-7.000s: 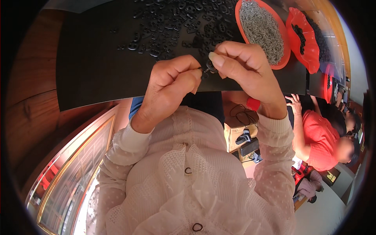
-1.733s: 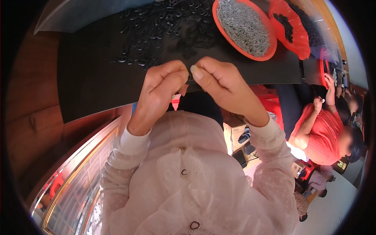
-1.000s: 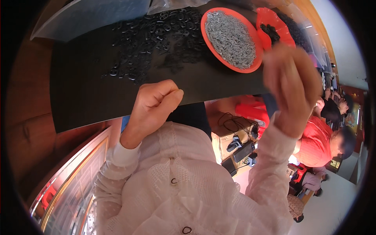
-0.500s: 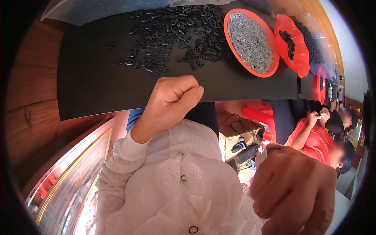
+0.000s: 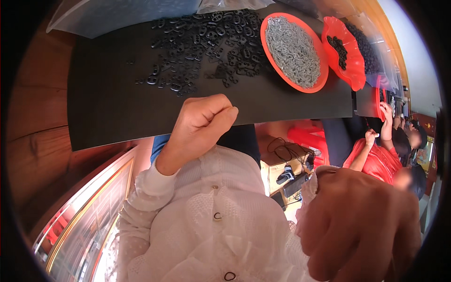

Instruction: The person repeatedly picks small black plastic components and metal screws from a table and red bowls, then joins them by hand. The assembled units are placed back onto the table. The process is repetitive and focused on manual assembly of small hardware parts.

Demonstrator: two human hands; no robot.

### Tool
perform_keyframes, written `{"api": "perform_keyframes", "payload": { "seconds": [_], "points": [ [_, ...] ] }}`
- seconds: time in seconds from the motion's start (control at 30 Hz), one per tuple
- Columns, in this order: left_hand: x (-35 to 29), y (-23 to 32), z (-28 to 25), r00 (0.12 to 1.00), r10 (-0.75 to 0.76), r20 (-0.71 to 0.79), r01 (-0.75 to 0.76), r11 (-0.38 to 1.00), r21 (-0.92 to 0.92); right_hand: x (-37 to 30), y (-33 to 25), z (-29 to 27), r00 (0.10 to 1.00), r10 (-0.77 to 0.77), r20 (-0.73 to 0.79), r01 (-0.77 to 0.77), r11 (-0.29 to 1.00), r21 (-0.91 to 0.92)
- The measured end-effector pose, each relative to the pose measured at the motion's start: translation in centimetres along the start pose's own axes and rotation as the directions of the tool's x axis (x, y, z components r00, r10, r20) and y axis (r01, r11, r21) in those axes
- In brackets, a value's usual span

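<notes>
My left hand (image 5: 206, 120) is closed in a fist at the near edge of the black tabletop (image 5: 108, 108), thumb pressed on the curled fingers. Whatever it may hold is hidden inside. My right hand (image 5: 359, 221) is raised close to the camera at the lower right, back of the hand showing, fingers bent and together; its fingertips are hidden. Beyond my left hand lie many small black plastic pieces with holes, like cord locks (image 5: 221, 33), spread loosely on the table. A red oval bowl (image 5: 323, 58) of small silvery metal springs stands to their right.
Right of the bowl is a wavy-rimmed red dish (image 5: 354, 66) with small black pieces. A clear plastic bin (image 5: 127, 16) stands at the far left. Past the table's right end, a person in red (image 5: 376, 162) works with both hands. A cardboard box (image 5: 277, 169) with cables stands below.
My right hand has moved slightly right and closer to the camera. My left fist stays at the table edge. The person in red now reaches one hand toward a red bowl.
</notes>
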State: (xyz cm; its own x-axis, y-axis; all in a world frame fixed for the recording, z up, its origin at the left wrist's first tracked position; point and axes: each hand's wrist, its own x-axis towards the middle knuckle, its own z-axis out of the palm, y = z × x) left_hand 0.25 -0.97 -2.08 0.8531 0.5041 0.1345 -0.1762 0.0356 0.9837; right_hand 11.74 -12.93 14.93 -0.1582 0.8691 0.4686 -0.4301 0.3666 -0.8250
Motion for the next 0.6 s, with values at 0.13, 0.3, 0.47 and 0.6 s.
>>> {"api": "perform_keyframes", "payload": {
  "seconds": [0.13,0.3,0.47,0.6],
  "points": [
    [0.1,-0.2,0.0,1.0,0.004,0.007,-0.004,1.0,-0.006,0.1,-0.1,-0.2,0.998,-0.045,0.043,0.043,0.998,0.049],
    [-0.1,0.0,-0.1,1.0,0.028,0.006,-0.028,0.999,0.022,0.4,-0.1,-0.2,0.992,-0.1,0.083,0.092,0.991,0.095],
    [0.0,-0.3,-0.4,0.998,0.053,0.027,-0.053,0.999,0.002,0.0,-0.6,-0.1,0.983,-0.145,0.111,0.131,0.983,0.126],
    [0.0,-0.3,-0.4,0.996,0.091,0.017,-0.091,0.996,0.001,0.2,-1.8,-0.6,0.97,-0.073,0.232,0.024,0.979,0.205]
  ]
}}
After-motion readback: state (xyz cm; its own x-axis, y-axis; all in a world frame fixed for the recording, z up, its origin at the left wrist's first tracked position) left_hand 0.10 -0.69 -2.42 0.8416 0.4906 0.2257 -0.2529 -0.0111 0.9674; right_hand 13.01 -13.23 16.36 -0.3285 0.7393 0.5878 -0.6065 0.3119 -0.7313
